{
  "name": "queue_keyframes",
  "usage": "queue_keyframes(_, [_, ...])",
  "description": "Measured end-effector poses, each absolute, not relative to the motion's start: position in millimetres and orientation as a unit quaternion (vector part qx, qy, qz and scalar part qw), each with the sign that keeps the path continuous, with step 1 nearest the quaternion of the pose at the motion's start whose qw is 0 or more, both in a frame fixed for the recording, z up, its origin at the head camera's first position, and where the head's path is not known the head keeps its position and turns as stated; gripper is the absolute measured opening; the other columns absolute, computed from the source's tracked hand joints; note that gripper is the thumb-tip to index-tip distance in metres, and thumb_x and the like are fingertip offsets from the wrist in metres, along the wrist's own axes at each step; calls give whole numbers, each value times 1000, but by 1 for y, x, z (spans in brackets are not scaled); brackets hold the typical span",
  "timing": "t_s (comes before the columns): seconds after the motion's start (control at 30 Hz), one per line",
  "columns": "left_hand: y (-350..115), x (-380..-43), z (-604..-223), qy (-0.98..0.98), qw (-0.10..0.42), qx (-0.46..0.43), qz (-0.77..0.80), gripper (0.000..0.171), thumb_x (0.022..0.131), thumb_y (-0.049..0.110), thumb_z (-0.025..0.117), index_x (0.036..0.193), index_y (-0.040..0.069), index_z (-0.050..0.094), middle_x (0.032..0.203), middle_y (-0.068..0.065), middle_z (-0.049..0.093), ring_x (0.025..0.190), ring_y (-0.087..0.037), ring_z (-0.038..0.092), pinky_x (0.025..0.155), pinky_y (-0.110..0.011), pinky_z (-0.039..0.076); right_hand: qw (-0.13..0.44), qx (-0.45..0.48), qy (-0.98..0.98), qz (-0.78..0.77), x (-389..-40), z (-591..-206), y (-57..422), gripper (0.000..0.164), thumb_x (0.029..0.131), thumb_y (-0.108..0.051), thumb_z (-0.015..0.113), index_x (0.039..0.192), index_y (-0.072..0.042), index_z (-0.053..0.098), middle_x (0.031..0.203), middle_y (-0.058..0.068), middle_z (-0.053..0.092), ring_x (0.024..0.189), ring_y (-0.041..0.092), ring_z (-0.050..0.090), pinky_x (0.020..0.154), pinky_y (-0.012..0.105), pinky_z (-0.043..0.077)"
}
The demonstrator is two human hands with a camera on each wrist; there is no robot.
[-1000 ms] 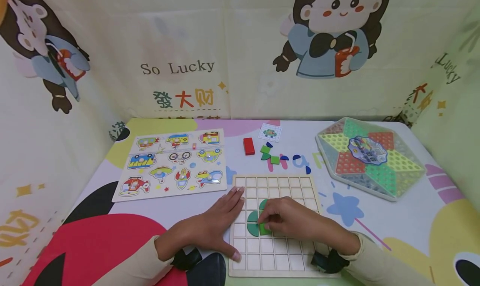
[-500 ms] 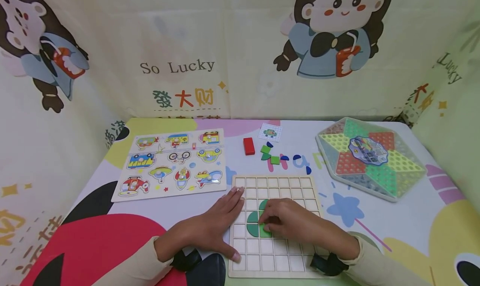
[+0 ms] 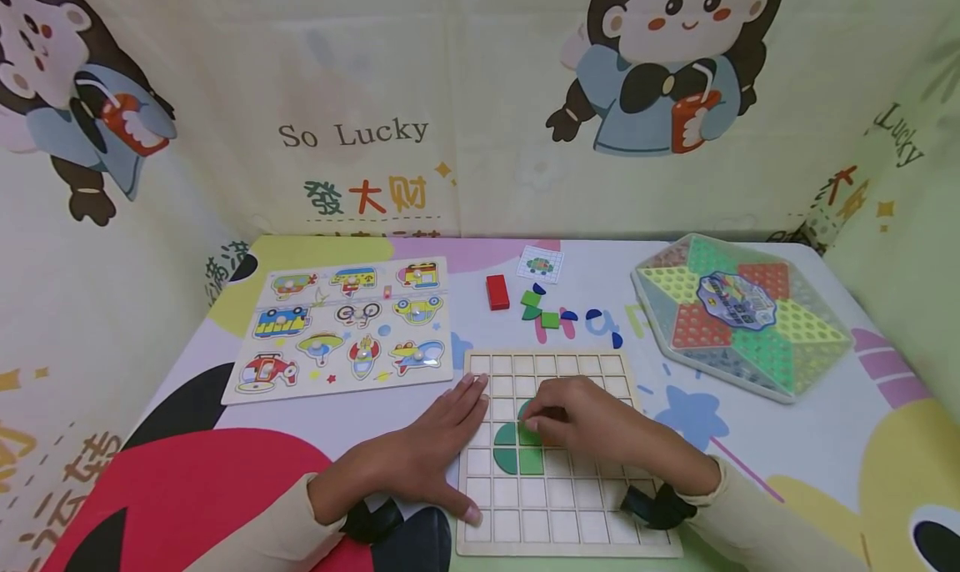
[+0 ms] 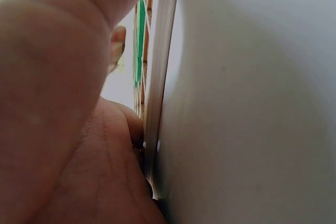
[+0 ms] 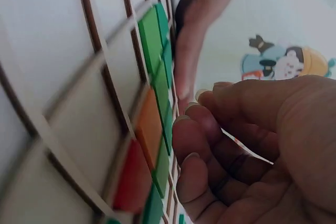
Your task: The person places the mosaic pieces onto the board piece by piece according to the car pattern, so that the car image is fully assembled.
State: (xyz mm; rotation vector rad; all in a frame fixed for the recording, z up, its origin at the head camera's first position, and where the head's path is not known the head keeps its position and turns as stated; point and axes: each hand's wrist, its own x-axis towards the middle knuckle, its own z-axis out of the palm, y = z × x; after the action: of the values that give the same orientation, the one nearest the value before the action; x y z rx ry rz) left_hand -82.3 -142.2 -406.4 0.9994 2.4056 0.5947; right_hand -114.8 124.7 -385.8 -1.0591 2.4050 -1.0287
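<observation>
We've got our left hand (image 3: pixel 423 451) resting on the left edge of the grid board (image 3: pixel 570 548), fingers and thumb spread, gripping nothing. Our right hand (image 3: pixel 588 418) is over the tiles with fingers curled in, nothing visible between them. A green square (image 3: pixel 531 462) sits in its cell just right of a dark green quarter-circle (image 3: pixel 506 460), plus orange (image 5: pixel 149 129) and red tiles (image 5: pixel 135 178).

Cream cloth (image 3: pixel 495 55) hangs behind the table (image 3: pixel 810 439) and along both sides, printed with cartoon figures (image 3: pixel 637 117) and "So Lucky" lettering (image 3: pixel 347 134). The white tabletop carries a blue star (image 3: pixel 690 418) and a large red patch (image 3: pixel 225 489). Light is soft.
</observation>
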Motion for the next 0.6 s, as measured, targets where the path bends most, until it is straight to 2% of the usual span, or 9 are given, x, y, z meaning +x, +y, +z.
queue_keyframes(0.27, [-141,-83,-407,876,233,365,213,125,70,68,71,157,7,6,162,-2,-14,145,-20,-18,116,-49,2,104,-328,858,-381,-142,-384,134,11,95,-13,66,99,-8,74,88,-5,68,73,11,55,63,25,49])
queue_keyframes(0.6, [-142,-82,-407,875,231,368,215,124,71,67,72,156,7,5,162,-3,-13,146,-21,-17,116,-49,2,64,-267,874,-400,-172,-383,140,13,93,-10,67,101,-2,74,89,4,69,76,16,56,65,26,50])
